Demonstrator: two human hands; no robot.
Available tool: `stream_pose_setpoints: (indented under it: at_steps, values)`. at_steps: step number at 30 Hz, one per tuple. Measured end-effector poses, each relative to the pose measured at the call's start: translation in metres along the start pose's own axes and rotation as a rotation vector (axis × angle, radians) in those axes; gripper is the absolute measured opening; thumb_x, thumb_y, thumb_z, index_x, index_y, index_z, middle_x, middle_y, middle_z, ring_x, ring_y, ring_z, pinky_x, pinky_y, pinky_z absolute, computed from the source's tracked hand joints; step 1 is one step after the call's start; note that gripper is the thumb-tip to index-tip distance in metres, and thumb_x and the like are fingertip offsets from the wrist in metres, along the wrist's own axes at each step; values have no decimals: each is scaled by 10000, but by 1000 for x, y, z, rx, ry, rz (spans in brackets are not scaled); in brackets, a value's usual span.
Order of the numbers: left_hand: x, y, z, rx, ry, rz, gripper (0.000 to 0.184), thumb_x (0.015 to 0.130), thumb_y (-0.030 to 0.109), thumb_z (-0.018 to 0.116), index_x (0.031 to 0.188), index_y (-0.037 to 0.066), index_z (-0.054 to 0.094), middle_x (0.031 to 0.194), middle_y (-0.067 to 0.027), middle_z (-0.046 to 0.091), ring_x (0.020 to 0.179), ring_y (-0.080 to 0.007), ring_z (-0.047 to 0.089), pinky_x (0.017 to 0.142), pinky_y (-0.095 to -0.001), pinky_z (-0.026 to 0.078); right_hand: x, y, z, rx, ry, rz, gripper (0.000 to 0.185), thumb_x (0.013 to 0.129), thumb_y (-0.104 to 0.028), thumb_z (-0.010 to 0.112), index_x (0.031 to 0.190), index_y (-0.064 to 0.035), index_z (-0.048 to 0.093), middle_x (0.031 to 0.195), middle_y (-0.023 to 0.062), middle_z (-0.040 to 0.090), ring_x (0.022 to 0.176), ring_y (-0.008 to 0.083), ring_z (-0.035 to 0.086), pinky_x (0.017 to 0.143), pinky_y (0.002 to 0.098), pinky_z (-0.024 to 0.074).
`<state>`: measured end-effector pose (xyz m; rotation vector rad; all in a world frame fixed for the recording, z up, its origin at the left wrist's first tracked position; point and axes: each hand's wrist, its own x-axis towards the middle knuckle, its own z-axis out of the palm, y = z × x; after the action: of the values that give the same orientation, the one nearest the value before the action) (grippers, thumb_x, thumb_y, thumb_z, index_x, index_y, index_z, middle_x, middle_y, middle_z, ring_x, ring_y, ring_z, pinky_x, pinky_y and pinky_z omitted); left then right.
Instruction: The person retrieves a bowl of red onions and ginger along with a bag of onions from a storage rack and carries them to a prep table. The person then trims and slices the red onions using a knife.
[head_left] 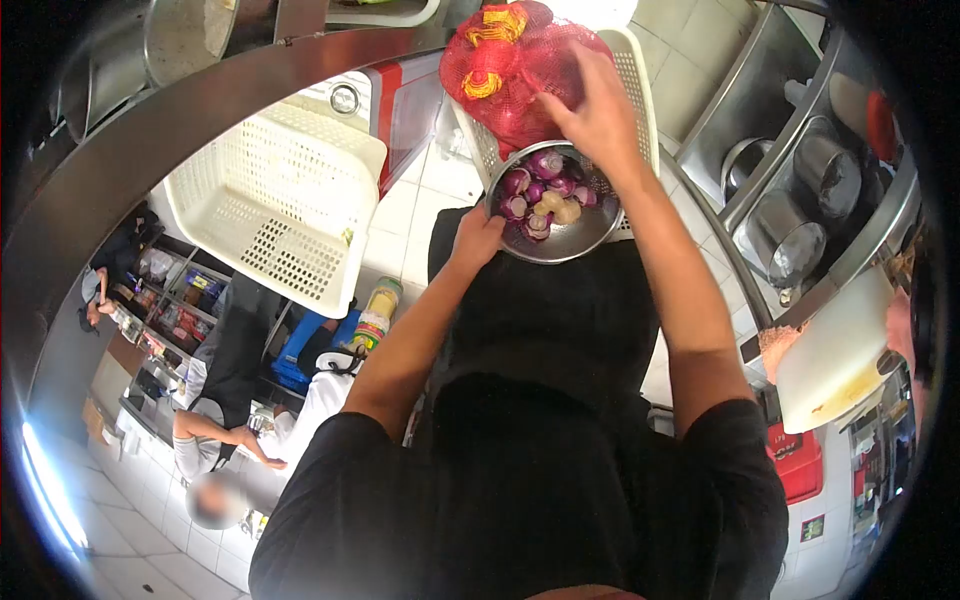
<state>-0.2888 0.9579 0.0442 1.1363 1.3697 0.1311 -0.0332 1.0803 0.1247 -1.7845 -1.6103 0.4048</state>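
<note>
My left hand (479,238) grips the left rim of a round metal bowl (577,240), its fingers closed at the edge. In the bowl lie several peeled purple onions (517,182) and a few pale yellowish pieces (563,209). My right hand (598,117) is beyond the bowl, over a red mesh bag (525,85), with thumb and fingers spread apart. Whether its fingertips touch the mesh cannot be made out. The bag rests on a cream plastic basket (641,92), partly behind the bowl, with yellow and red bands on its left part.
A cream perforated basket (275,190) stands at the left beneath a curved metal bar (150,110). A bottle (378,312) is below it. Metal pots (785,235) and a white board (835,350) are at the right. Another person (225,400) is at the lower left.
</note>
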Motion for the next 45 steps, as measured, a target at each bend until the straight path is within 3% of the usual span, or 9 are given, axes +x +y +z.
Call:
stream_pose_setpoints:
  at_steps: [4,11,17,22,25,29,32,37,45]
  values:
    - [12,8,4,115,-15,-64,386,843,182,528,1184,15,597,1082,-278,660,1039,-456,621,927,-486,484,33,-15,26,-44,-219,-117,719,737,-193,791,1380,-67,495,1100,177,635,1059,367,587,942,477,459]
    - [5,23,0,260,32,-34,437,848,211,600,1241,25,554,1089,-273,649,1039,-439,618,921,-505,486,16,26,23,-78,-215,111,473,712,-159,747,1167,-76,647,898,143,684,898,349,625,857,457,491]
    - [2,15,15,267,343,234,621,783,115,720,1336,26,453,1164,-187,559,1003,-351,585,876,-424,519,-20,58,0,-55,-10,-2,516,714,-200,795,1179,-52,629,1071,165,650,1032,355,608,903,411,499]
    - [25,7,23,-329,235,177,741,802,65,733,1421,29,327,1119,-110,551,979,-176,569,821,-313,520,-36,134,-26,45,231,404,502,815,-336,774,1190,-35,632,1157,200,632,1077,316,619,940,380,484]
    - [36,-11,16,-554,210,76,689,843,93,701,1422,34,333,1021,-91,581,903,-165,578,767,-294,509,-63,150,-14,43,-167,727,453,843,-378,740,1124,-32,659,1090,215,666,1005,310,653,894,365,495]
    - [58,-12,12,-548,218,-113,182,914,158,642,991,9,569,754,-16,575,654,-108,519,600,-266,444,-83,145,-8,36,80,819,374,840,-396,741,869,-26,697,692,135,661,619,208,610,621,361,488]
    - [71,11,35,-405,459,114,159,897,94,638,790,13,551,703,-22,573,624,-99,497,577,-284,427,-78,148,-8,56,167,767,340,829,-358,760,783,-28,695,610,113,620,546,181,546,563,353,460]
    - [50,56,22,-335,585,204,141,860,23,618,755,9,526,713,-24,573,660,-94,485,585,-287,417,-65,117,-40,124,230,704,352,822,-324,774,747,4,670,585,114,594,531,172,519,544,352,444]
    - [-16,130,3,-344,484,333,123,876,10,619,776,39,553,729,16,557,662,-64,472,586,-258,402,-88,44,-145,486,416,671,164,908,-139,695,875,18,664,636,-62,483,572,38,406,496,243,337]
